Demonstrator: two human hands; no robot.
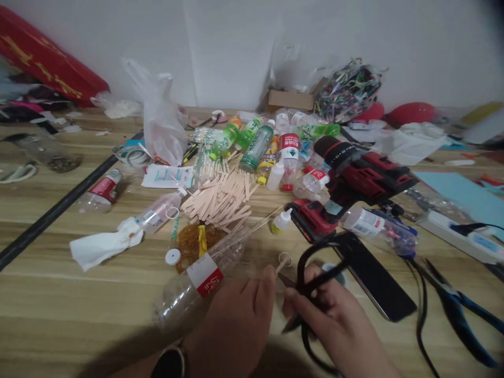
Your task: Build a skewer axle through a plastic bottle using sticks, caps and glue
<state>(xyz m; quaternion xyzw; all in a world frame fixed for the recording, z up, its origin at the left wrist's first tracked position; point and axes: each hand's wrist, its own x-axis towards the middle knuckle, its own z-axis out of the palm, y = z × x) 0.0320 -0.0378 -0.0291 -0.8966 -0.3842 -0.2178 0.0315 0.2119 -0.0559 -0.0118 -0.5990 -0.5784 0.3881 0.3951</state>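
A: What are the two hands doing?
B: The left hand (238, 307) pinches a thin stick (282, 265) between thumb and finger; the stick's tip pokes out toward the other hand. The right hand (338, 315) is curled around the dark handles of the scissors (305, 290).
A: Are the blades together?
B: No, they stand apart, one near the stick's tip. Whether it touches the wood, I can't tell.
A: What crowds the space?
B: A clear bottle (205, 281) lies on its side just left of the left hand, over part of the rubber bands (185, 242). A phone (378, 278) lies flat just right of the scissors, whose handle hides one end of it.
A: And further out?
B: Pliers (452, 304) lie open at the right, beside a dark cable (422, 315). Past the phone, the drill (360, 176) stands on its battery, with a small glue bottle (281, 223) near its base. Beyond the rubber bands, a heap of wooden sticks (224, 197) spreads before a cluster of drink bottles (258, 147).
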